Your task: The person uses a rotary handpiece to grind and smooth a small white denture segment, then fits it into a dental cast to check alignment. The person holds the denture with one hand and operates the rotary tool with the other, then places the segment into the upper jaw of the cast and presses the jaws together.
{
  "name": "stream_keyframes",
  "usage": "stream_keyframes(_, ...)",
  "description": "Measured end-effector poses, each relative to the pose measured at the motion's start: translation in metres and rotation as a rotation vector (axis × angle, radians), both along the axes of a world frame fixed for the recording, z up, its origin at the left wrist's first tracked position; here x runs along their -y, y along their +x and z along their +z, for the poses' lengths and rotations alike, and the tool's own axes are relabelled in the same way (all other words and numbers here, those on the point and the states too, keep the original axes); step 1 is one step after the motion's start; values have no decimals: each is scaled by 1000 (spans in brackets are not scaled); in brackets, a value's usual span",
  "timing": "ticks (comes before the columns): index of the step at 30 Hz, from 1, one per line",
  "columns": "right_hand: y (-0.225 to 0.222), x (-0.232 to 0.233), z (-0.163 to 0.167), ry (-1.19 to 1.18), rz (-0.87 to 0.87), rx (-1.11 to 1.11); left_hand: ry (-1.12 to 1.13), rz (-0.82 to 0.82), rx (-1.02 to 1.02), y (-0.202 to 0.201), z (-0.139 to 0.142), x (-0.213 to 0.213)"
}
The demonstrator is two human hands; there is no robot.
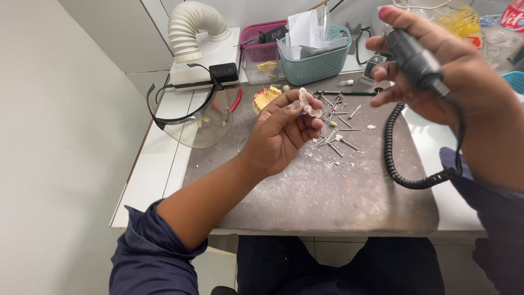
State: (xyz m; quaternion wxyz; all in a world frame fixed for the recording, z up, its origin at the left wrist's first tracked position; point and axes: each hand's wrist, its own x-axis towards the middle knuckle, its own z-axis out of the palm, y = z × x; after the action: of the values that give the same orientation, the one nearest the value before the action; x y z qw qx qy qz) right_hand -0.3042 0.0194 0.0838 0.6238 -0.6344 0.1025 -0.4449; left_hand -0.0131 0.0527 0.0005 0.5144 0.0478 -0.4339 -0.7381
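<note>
**Above a dusty surface, two hands are working a small pale piece**

Over the grey, powder-strewn surface [327,191], the person is sitting with both hands raised. The right hand [436,71] is closing its grip fully around a dark rotary handpiece [415,57], whose coiled black cord [393,158] is looping down onto the mat. The left hand [284,131] is pinching a small whitish, curved piece [307,102], possibly a dental cast fragment, between thumb and fingertips, above scattered metal burs [338,136]. That piece is looking light, stiff and brittle, so holding it by its thicker edges seems safest. A clear face shield [191,117] is lying to the left.
</note>
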Motion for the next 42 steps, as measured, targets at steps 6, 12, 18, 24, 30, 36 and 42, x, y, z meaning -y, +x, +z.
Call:
stream_keyframes(6, 33, 44, -6, 343, 97, 196, 118, -3, -2, 25, -13, 20)
stream_keyframes(12, 40, 59, -70, 252, -292, -192, 175, -43, 161, 23, -30, 36)
stream_keyframes(18, 34, 71, -82, 7, -473, -482, 223, 14, 272, 17, -39, 48)
stream_keyframes(24, 14, 99, -82, 321, -285, -104, 146, 71, 286, 19, -35, 48)
stream_keyframes(30, 16, 94, -106, 488, -106, 443, 169, -19, 218, 31, -37, 52)
stream_keyframes(36, 40, 85, -125, 487, -134, 374, 185, -93, 166, 37, -49, 57)
stream_keyframes(42, 59, 63, -122, 66, -321, 62, 206, -174, 161, 35, -53, 59)
